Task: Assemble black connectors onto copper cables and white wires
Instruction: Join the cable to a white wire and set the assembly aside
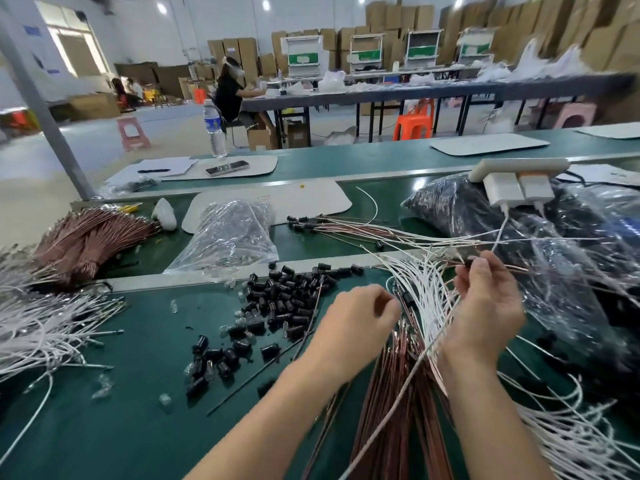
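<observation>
A heap of loose black connectors lies on the green bench in front of me. Copper cables and white wires fan out between my forearms. My right hand is raised over them and pinches a black connector threaded on a thin copper cable that runs off to the right. My left hand has its fingers curled at the near ends of the white wires; what it pinches is hidden by the fingers. Finished cables with connectors lie further back.
A copper cable bundle and white wire bundle lie at the left. A clear plastic bag sits mid-bench, a big bag of dark parts with a white power strip at right. A water bottle stands behind.
</observation>
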Demonstrator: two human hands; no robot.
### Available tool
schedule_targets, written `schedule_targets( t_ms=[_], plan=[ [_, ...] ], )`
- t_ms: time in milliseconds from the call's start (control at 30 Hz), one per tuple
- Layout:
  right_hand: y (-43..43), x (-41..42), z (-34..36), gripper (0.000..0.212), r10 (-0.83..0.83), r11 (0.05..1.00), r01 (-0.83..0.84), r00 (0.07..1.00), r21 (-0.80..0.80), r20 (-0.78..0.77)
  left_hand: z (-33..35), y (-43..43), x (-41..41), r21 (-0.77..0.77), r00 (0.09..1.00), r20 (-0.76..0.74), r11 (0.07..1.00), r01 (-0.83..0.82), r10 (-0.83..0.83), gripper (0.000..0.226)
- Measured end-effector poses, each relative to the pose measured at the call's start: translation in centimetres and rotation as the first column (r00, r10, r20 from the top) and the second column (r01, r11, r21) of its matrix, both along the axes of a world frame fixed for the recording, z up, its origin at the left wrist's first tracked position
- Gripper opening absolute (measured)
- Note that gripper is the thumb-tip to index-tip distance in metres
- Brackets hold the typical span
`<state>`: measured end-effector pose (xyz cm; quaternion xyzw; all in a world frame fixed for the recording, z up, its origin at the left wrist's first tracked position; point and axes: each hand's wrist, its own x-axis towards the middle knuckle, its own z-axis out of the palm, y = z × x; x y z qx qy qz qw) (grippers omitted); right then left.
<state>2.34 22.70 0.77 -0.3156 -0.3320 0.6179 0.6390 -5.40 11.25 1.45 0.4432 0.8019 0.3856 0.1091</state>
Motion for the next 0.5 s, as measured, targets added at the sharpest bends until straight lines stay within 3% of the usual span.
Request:
schedule_targets(
  t_ms=[100,267,400,500],
  plan=[
    [0.4,0.0,-0.3,0.01,-0.01,0.999,0.011,1.0,-0.044,0.005,0.8,4.8,-0.3,-0.187,0.994,-0.092,0.98,-0.074,0.058,0.041],
    [0.9,0.1,-0.6,0.012,-0.017,0.996,0.017,1.0,-0.086,0.001,0.5,8.7,0.1,-0.429,0.997,-0.032,0.9,-0.079,0.072,0.04],
    [1.0,0.0,-0.5,0.011,-0.012,0.996,0.01,1.0,-0.088,-0.012,0.3,8.9,0.0,-0.415,0.981,0.155,0.909,-0.042,0.117,0.03],
    [0.9,-0.1,-0.5,0.011,-0.011,0.997,0.009,1.0,-0.08,-0.02,0.4,8.2,0.1,-0.346,0.919,0.356,0.938,-0.04,0.171,0.02]
  ],
)
